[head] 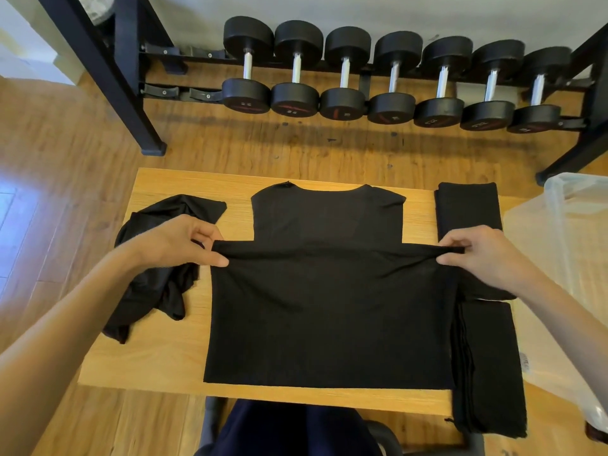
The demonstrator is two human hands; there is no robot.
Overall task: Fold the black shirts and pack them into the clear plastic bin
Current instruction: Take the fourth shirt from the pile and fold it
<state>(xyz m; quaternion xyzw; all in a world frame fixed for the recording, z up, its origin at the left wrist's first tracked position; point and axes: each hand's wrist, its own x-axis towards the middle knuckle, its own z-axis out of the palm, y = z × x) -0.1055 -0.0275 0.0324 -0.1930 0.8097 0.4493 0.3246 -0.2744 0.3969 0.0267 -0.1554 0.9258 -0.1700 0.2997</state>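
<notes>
A black shirt (329, 307) lies spread on the wooden table (158, 357), its lower part lifted and doubled toward the collar. My left hand (184, 241) pinches the left end of that raised fold. My right hand (480, 255) pinches the right end. A crumpled black shirt (154, 291) lies at the table's left, partly under my left arm. Two folded black shirts sit at the right, one at the back (468, 209) and one at the front (490, 366). The clear plastic bin (566, 232) stands off the table's right side.
A black rack of dumbbells (391, 77) stands on the wooden floor behind the table. A rack leg (144, 126) reaches the floor at the back left. My lap and a chair show below the table's near edge.
</notes>
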